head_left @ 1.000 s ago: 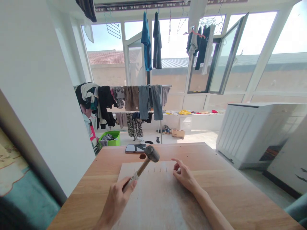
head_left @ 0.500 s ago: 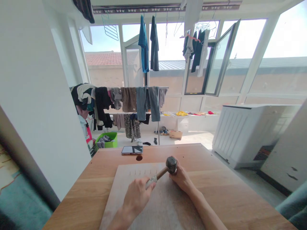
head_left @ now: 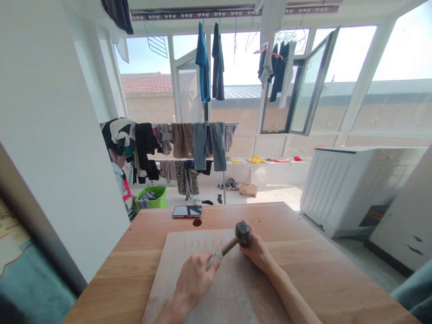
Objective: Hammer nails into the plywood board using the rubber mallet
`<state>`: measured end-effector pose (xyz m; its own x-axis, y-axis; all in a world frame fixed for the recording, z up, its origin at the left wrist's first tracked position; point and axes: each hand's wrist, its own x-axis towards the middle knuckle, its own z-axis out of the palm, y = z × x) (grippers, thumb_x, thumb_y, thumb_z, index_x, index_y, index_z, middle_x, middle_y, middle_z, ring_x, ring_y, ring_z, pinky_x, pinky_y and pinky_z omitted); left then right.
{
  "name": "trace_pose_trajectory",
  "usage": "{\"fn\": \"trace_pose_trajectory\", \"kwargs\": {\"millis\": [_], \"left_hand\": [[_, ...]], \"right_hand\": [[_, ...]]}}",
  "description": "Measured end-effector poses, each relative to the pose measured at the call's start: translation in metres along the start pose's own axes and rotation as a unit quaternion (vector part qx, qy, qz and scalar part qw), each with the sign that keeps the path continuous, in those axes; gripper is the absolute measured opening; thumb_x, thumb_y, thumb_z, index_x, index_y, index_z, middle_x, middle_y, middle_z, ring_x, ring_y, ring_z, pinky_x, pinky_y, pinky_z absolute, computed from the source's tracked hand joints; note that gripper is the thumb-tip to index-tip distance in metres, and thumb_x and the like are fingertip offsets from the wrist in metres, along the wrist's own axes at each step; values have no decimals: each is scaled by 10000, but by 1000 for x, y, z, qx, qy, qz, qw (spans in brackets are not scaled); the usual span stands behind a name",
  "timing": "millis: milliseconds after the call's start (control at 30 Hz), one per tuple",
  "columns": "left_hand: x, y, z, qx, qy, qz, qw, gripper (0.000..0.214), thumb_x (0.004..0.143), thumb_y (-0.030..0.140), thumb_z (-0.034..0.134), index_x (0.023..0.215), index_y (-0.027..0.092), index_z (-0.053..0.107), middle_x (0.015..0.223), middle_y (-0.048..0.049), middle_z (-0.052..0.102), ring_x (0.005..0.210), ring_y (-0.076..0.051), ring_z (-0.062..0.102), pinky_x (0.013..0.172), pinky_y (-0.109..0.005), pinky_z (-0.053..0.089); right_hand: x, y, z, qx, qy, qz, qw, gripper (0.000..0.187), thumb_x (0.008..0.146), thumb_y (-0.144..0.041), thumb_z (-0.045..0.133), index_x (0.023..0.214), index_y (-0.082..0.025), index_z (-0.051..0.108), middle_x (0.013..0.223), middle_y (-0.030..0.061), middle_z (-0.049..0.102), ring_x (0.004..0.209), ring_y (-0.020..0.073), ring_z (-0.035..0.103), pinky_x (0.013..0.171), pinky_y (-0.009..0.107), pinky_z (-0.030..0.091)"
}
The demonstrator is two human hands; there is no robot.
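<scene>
My left hand (head_left: pixel 195 278) is wrapped around the pale, taped grip of a hammer (head_left: pixel 229 246) with a dark, blocky head. The hammer slants up and to the right over a wooden board (head_left: pixel 232 288). Just behind and beside the hammer head is my right hand (head_left: pixel 257 249), near the board's far right part. Its fingers are curled in, and the head covers their tips, so what they pinch is hidden. A row of several thin nails (head_left: pixel 205 242) stands upright along the board's far edge, left of the hammer head.
The board lies on a wooden table (head_left: pixel 320 265). A phone (head_left: pixel 187 211) rests at the table's far edge beside a round hole (head_left: pixel 197 222). Beyond are a laden drying rack (head_left: pixel 182 139), a green basket (head_left: pixel 158 198) and a white ribbed appliance (head_left: pixel 340 189).
The whole view has shifted slightly to the right. Both hands and the hammer keep nearly the same pose over the board.
</scene>
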<state>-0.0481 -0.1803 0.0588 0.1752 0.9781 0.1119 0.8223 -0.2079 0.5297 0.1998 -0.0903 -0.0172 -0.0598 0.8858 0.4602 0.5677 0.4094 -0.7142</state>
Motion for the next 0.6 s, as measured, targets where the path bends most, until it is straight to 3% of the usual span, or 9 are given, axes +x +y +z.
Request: {"fn": "trace_pose_trajectory", "kwargs": {"millis": [100, 233, 333, 433, 533, 600], "left_hand": [[-4, 1, -4, 7, 21, 4, 1000, 277, 913, 436, 553, 964, 245, 748, 897, -65, 782, 897, -247, 728, 738, -269, 455], [-21, -1, -7, 3, 31, -5, 999, 204, 916, 396, 568, 983, 293, 730, 931, -23, 779, 903, -232, 728, 734, -264, 460], [-39, -12, 4, 40, 42, 5, 998, 189, 923, 367, 562, 1011, 306, 718, 953, -24, 767, 875, -220, 723, 708, -263, 464], [-50, -31, 31, 118, 90, 97, 984, 121, 858, 354, 655, 933, 284, 719, 825, -37, 742, 778, -205, 698, 634, -254, 454], [-53, -47, 59, 186, 218, 226, 931, 126, 830, 380, 683, 864, 259, 694, 712, -17, 677, 684, -189, 636, 605, -266, 446], [-53, -51, 68, 198, 260, 266, 907, 224, 855, 466, 639, 815, 248, 675, 699, -14, 657, 676, -189, 616, 610, -276, 449]], "right_hand": [[0, 0, -2, 18, -23, -5, 1000, 736, 618, -168, 523, 1354, -183, 507, 1177, 94, 663, 1102, 275, 619, 987, 406, 470], [0, -2, -6, 10, -59, 40, 997, 739, 606, -164, 523, 1344, -147, 492, 983, 62, 673, 813, 208, 640, 789, 349, 526], [2, 6, -6, 35, -45, 49, 997, 712, 622, -186, 528, 1333, -157, 484, 890, 30, 638, 757, 182, 621, 723, 320, 521], [6, 19, -7, 81, 11, 80, 993, 675, 586, -191, 469, 1259, -199, 522, 827, 8, 606, 765, 184, 624, 716, 324, 531], [8, 28, -10, 147, 86, 127, 977, 662, 554, -224, 446, 1211, -208, 530, 813, 9, 598, 775, 199, 635, 702, 340, 545], [8, 29, -13, 181, 102, 144, 968, 617, 554, -255, 461, 1163, -206, 548, 807, 13, 600, 775, 208, 639, 686, 345, 549]]}}
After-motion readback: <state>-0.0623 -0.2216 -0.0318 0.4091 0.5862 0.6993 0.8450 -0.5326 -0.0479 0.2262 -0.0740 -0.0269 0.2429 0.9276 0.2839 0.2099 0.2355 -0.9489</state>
